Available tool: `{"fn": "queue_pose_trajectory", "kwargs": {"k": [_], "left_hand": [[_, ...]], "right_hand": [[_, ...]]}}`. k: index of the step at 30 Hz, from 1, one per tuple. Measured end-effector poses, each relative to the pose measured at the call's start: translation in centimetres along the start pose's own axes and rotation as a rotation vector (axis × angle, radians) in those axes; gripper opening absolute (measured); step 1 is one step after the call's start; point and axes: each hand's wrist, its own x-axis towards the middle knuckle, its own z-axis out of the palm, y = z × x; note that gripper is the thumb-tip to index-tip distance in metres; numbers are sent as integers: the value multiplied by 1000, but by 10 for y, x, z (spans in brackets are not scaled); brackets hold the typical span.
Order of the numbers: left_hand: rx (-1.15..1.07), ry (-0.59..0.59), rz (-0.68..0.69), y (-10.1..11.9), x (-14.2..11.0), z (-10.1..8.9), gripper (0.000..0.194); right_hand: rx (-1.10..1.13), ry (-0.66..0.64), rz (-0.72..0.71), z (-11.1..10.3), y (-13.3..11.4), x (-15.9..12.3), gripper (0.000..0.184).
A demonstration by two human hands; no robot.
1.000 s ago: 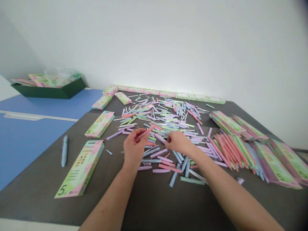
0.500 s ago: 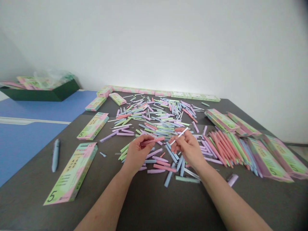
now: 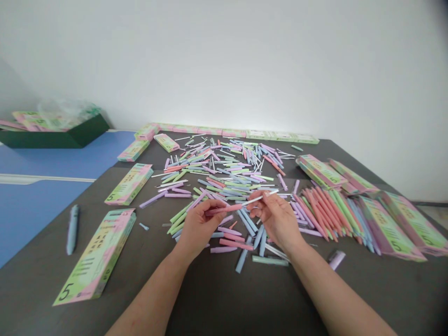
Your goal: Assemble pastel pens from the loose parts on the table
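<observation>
My left hand (image 3: 203, 221) is closed around a pink pen barrel (image 3: 234, 207), its end pointing right. Between the fingertips of my right hand (image 3: 276, 217) is a thin white pen refill (image 3: 255, 200). The refill's left tip meets the open end of the barrel; whether it is inside cannot be made out. Below the hands lie loose pink pen parts (image 3: 236, 244), blue pen parts (image 3: 241, 261) and a green pen part (image 3: 270, 261). A larger spread of pastel barrels and white refills (image 3: 224, 168) lies behind the hands.
Pink, green and blue pens (image 3: 325, 214) lie in a row at the right, beside printed boxes (image 3: 392, 228). More boxes (image 3: 82, 256) line the left side, near a blue pen (image 3: 72, 229). A dark green tray (image 3: 52, 140) stands on the blue surface (image 3: 42, 205).
My right hand has tilted the refill flatter and brought its tip to the end of the pink barrel. Both hands keep their hold, and the view has shifted slightly.
</observation>
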Motion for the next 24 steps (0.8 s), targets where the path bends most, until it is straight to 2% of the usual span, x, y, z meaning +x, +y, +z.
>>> {"fn": "queue_pose_trajectory", "kwargs": {"k": [15,19,24], "left_hand": [[68,-48,29,-11,-1,1,15],[62,-28,11,-12,0,0,16],[53,-11,1,-9,1,1,15]], "right_hand": [[-8,-176,177,6,26,-6,25],[37,-114,166,6,19,-5,24],[-5,-4,49,0,14,-2,17]]}}
